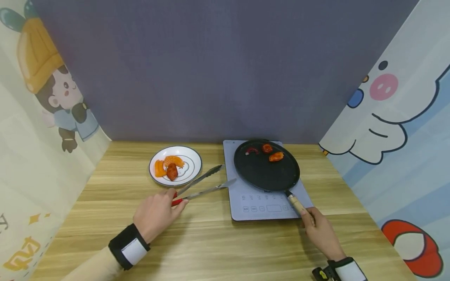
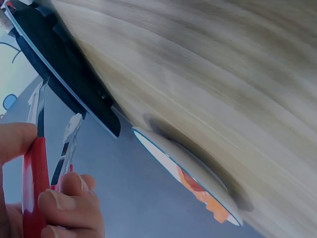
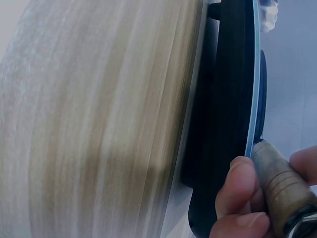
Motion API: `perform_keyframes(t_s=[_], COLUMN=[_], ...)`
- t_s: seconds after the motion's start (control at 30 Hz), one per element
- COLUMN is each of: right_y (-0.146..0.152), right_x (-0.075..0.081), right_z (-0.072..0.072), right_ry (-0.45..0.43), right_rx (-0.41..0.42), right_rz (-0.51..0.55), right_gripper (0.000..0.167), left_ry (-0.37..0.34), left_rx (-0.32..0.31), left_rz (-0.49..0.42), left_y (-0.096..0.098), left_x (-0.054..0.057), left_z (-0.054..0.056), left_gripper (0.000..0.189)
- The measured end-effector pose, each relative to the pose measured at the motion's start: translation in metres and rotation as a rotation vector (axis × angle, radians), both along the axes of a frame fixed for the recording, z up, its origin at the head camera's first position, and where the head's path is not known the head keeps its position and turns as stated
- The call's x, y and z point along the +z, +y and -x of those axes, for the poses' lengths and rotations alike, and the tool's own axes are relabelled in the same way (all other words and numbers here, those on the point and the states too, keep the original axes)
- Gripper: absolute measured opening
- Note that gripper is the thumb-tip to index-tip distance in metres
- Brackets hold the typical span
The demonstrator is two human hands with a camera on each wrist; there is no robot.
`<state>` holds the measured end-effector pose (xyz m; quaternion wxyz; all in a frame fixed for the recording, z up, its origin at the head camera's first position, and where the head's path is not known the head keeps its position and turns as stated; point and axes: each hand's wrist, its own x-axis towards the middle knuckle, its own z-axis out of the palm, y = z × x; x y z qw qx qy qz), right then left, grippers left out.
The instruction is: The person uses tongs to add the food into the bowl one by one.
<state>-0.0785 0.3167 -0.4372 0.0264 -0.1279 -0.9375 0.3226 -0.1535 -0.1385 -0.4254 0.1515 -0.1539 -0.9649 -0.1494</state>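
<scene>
Black wristbands with white patches sit closest to me, one at the cuff of a cream left sleeve [image 1: 96, 269], the other low on the right. Just beyond, the left hand [image 1: 158, 214] is partly closed, thumb and fingers bent about the red handles of metal tongs [image 1: 207, 191]; the two arms of the tongs stand well apart, their tips at the left edge of the cooktop, and I can't tell whether they touch it. Over on the right, the right hand [image 1: 320, 231] is wrapped round the wooden handle [image 1: 297, 203] of a frying pan [image 1: 268, 173], fingers curled in.

Both hands work above a wood-grain tabletop [image 1: 218, 246]. The pale grey induction cooktop [image 1: 260, 202] shows its row of buttons on the near side, and the shallow black pan rests over its far part. Toward the pan's far side lie two orange-red sausage pieces [image 1: 275, 157] and, left of them, a small dark red curved piece [image 1: 251, 150]. Farther left, a blue-rimmed white plate [image 1: 192, 168] holds two orange slices [image 1: 174, 160] and a reddish-brown piece [image 1: 172, 172]. Behind everything rises a dark grey-purple panel [image 1: 211, 70], flanked by cartoon-printed walls [image 1: 418, 187].
</scene>
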Motion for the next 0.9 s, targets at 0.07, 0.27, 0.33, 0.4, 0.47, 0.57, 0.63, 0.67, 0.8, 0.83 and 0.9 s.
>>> perform_keyframes(t_s=[0.07, 0.27, 0.33, 0.4, 0.47, 0.57, 0.63, 0.67, 0.8, 0.83, 0.9], right_y=[0.000, 0.000, 0.000, -0.001, -0.001, -0.001, -0.001, -0.001, -0.001, -0.001, -0.001], right_x=[0.000, 0.000, 0.000, 0.000, -0.001, -0.001, -0.001, -0.001, -0.001, -0.001, -0.001], right_z=[0.000, -0.001, -0.001, 0.000, 0.000, 0.000, 0.000, 0.000, -0.001, -0.001, -0.001], right_ry=[0.010, 0.035, 0.034, 0.029, 0.024, 0.028, 0.036, 0.038, 0.045, 0.047, 0.047], right_rx=[0.004, 0.014, 0.012, 0.011, 0.011, 0.008, 0.010, 0.009, 0.009, 0.009, 0.011], right_rz=[0.002, -0.008, -0.006, -0.002, 0.007, 0.013, 0.012, 0.010, 0.010, 0.011, 0.015], right_gripper=[0.036, 0.035, 0.034, 0.034, 0.034, 0.034, 0.034, 0.034, 0.034, 0.034, 0.034], left_ry=[-0.023, -0.050, -0.042, -0.034, -0.031, -0.039, -0.054, -0.064, -0.080, -0.077, -0.067], left_rx=[0.013, 0.046, 0.045, 0.043, 0.049, 0.063, 0.069, 0.073, 0.082, 0.086, 0.096], left_rz=[0.004, 0.010, 0.009, 0.002, 0.000, -0.003, 0.000, 0.001, 0.010, 0.013, 0.017], left_y=[-0.004, -0.015, -0.019, -0.024, -0.028, -0.034, -0.038, -0.040, -0.048, -0.051, -0.056], left_x=[0.001, 0.000, -0.001, -0.002, -0.003, -0.003, -0.003, -0.003, -0.004, -0.005, -0.006], left_z=[-0.003, -0.010, -0.013, -0.015, -0.017, -0.020, -0.022, -0.023, -0.025, -0.025, -0.025], left_gripper=[0.039, 0.039, 0.039, 0.038, 0.038, 0.037, 0.037, 0.037, 0.039, 0.040, 0.040])
